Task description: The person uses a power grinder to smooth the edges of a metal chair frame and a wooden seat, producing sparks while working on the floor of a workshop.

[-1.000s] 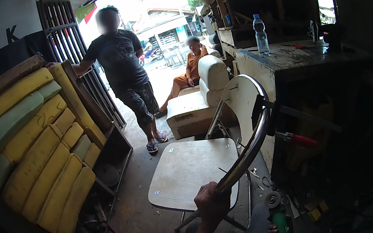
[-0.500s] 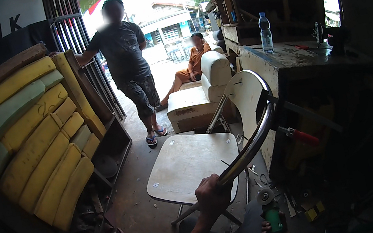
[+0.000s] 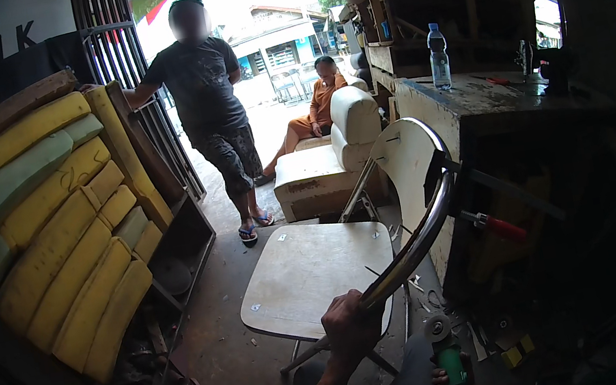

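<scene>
Gripping curved frame (image 3: pixel 425 242), left hand (image 3: pixel 349 324) is near edge of seat (image 3: pixel 310 274); right hand (image 3: pixel 440 379) holds grinder (image 3: pixel 452 367); floor (image 3: pixel 218 315) opens left of seat.

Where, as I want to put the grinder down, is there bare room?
The pale seat is bare mid-panel, between small metal fittings. The floor between seat and foam cushions is mostly open. Right of the seat, near the grinder, scraps and a yellow object crowd it.
</scene>
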`<act>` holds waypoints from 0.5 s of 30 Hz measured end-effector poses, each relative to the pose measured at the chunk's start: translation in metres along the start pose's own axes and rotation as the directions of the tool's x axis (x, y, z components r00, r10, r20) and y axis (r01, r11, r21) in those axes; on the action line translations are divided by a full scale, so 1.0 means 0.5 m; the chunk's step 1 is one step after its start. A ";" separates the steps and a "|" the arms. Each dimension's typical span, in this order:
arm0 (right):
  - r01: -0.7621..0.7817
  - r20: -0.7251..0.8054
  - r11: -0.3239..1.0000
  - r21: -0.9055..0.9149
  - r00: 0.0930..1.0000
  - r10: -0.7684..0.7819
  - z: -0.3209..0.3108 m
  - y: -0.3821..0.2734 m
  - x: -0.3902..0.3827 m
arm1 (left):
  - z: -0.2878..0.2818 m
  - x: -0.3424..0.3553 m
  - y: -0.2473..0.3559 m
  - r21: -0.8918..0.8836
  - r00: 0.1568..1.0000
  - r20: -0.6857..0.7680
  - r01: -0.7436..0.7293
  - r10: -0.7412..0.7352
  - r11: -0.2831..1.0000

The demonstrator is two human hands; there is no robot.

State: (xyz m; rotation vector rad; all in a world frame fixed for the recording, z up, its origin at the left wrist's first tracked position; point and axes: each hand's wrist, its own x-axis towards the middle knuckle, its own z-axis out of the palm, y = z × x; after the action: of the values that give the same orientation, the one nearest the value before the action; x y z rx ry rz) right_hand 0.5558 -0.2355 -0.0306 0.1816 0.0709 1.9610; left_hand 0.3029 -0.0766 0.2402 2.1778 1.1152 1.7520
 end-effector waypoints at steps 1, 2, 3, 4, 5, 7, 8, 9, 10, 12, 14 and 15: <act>-0.003 -0.002 1.000 0.002 1.000 0.003 -0.001 0.001 -0.001 | 0.000 0.000 0.000 0.001 1.000 -0.003 -0.004 0.004 1.000; -0.002 -0.003 1.000 0.004 1.000 0.002 -0.002 0.002 -0.001 | 0.001 0.000 -0.001 -0.001 1.000 0.001 -0.003 0.003 1.000; -0.003 -0.002 1.000 0.005 1.000 0.003 -0.001 0.001 -0.002 | 0.000 -0.001 -0.003 -0.004 1.000 0.005 -0.003 0.003 1.000; -0.002 -0.003 1.000 0.008 1.000 0.002 -0.002 0.001 -0.001 | 0.000 -0.001 -0.003 -0.006 1.000 0.009 -0.002 0.002 1.000; -0.002 -0.003 1.000 0.005 1.000 0.002 -0.002 0.002 -0.003 | 0.000 0.000 -0.003 -0.006 1.000 0.004 -0.010 0.010 1.000; -0.002 -0.007 1.000 0.008 1.000 0.002 -0.001 0.002 -0.006 | 0.001 0.002 0.000 -0.007 1.000 -0.007 -0.029 0.029 1.000; -0.008 -0.006 1.000 0.013 1.000 0.008 -0.002 0.002 -0.006 | -0.001 0.001 0.000 0.007 1.000 0.009 -0.017 0.017 1.000; -0.009 -0.005 1.000 0.012 1.000 0.009 -0.002 0.002 -0.006 | -0.003 -0.002 0.000 0.022 1.000 0.025 -0.006 0.005 1.000; -0.015 -0.006 1.000 0.017 1.000 0.015 -0.003 0.003 -0.006 | -0.005 -0.004 0.000 0.037 0.999 0.040 0.006 -0.008 0.999; -0.018 -0.010 1.000 0.015 1.000 0.018 -0.001 -0.002 -0.011 | -0.024 0.005 -0.005 -0.034 0.986 0.109 -0.123 0.126 0.992; -0.013 -0.012 1.000 0.005 1.000 0.013 0.003 -0.007 -0.015 | -0.072 0.000 -0.029 -0.118 0.949 0.273 -0.128 0.156 0.985; -0.020 -0.014 1.000 0.006 1.000 0.020 0.002 -0.008 -0.016 | -0.089 -0.021 -0.054 -0.273 0.957 0.263 0.196 -0.123 0.942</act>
State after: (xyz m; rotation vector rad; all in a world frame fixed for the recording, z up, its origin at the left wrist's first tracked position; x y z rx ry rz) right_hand 0.5626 -0.2417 -0.0307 0.1729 0.0840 1.9820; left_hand 0.2507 -0.0785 0.2316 1.9904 0.8783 1.4319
